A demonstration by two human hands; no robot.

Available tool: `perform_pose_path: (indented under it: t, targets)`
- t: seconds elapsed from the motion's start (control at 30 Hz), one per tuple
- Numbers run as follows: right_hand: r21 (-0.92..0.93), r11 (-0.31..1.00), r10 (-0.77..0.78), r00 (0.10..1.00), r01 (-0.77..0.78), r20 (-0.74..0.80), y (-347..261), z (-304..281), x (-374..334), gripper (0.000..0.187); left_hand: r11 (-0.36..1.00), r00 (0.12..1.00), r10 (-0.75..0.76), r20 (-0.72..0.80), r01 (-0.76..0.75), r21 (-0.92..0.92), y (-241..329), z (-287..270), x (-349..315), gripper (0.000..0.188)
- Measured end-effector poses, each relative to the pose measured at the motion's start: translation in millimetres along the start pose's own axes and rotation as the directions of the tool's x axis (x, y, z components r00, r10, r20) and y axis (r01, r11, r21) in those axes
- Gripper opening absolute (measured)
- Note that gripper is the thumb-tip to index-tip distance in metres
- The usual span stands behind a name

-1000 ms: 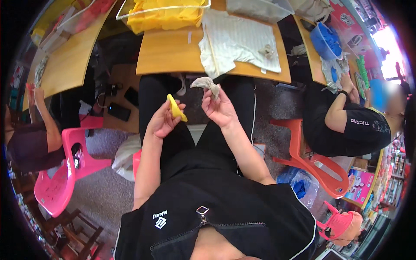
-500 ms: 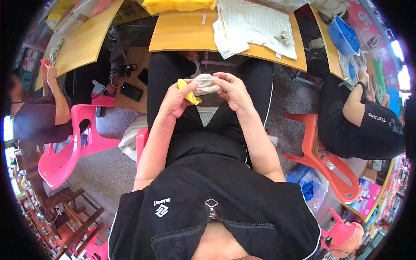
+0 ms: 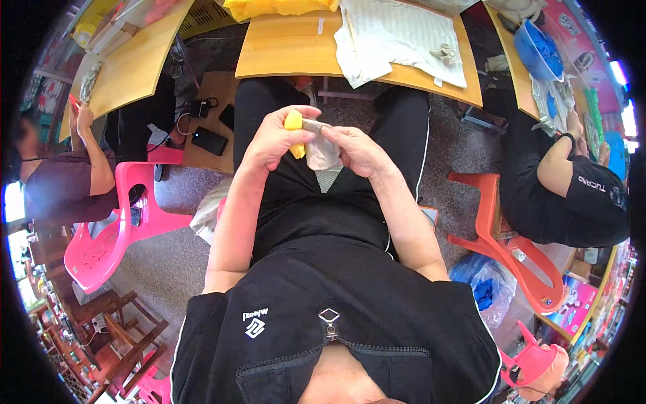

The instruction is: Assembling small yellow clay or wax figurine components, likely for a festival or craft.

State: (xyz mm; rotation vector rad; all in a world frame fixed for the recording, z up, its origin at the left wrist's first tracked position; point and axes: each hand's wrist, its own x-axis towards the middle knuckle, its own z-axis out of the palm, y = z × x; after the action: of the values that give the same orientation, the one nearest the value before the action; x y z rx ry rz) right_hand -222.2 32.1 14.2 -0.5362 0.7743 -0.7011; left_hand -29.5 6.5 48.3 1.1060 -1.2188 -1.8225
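My left hand (image 3: pixel 277 137) is closed round a soft yellow piece (image 3: pixel 295 122), which looks like folded cloth or rubber. A thin, pale grey-white piece (image 3: pixel 323 155), limp like fabric, hangs between my two hands above my lap. My right hand (image 3: pixel 358 149) pinches the upper edge of this pale piece between thumb and fingers. The fingertips of my left hand also meet that edge, beside the yellow piece. Fingers hide part of both things, so their exact kind cannot be made out.
Ahead stands a wooden table (image 3: pixel 289 47) with white cloth (image 3: pixel 404 40) and yellow cloth (image 3: pixel 279 7) on it. Co-workers sit at tables left and right. A pink chair (image 3: pixel 121 229) and an orange chair (image 3: pixel 488 232) flank me. A blue basin (image 3: pixel 536 54) stands at the far right.
The pale piece was bunched between my hands and now hangs down, with its upper edge pinched. My left hand has risen slightly and turned. My right hand has moved a little lower.
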Motion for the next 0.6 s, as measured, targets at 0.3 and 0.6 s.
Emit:
perform_pose_path:
  t: [0.3, 0.6]
  targets:
    - [-0.006, 0.958, -0.283, 0.946, 0.286, -0.157, 17.5, -6.6, 13.2, 0.019, 0.982, 0.943, -0.146, -0.300, 0.174, 0.070, -38.4, 4.1, -4.0, 0.055]
    - [0.584, 0.809, 0.100, 0.995, -0.073, -0.015, 20.8, -7.8, 15.9, 0.040, 0.997, 0.993, -0.058, -0.098, 0.062, 0.036, -29.2, 6.1, -12.9, 0.038]
